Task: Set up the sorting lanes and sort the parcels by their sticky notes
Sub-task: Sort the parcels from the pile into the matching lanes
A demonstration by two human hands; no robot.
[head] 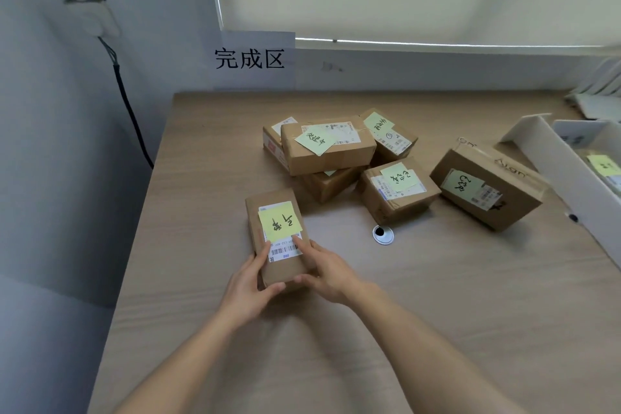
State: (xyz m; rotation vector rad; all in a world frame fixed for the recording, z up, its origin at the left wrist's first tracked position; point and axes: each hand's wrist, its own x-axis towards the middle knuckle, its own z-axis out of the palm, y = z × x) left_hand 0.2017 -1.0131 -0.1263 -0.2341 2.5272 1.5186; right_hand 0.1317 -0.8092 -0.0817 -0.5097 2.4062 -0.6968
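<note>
table (pixel 437 312): lying under everything, wood-grain top.
parcel pile (pixel 327 149): sitting at 12 o'clock from the hands, notes facing up.
held parcel (pixel 280 239): lying on the table at 9 o'clock from the grommet (pixel 382 234).
left hand (pixel 248 282): fingers gripping the parcel's near-left edge.
right hand (pixel 327 270): fingers gripping its near-right edge.
sticky note (pixel 279 221): sitting on the parcel's top.

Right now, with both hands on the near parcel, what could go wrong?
1. The sticky note on the held parcel may peel off, since the right hand touches near its edge.
2. The top box of the pile sits stacked on others; a bump might topple it.
</note>
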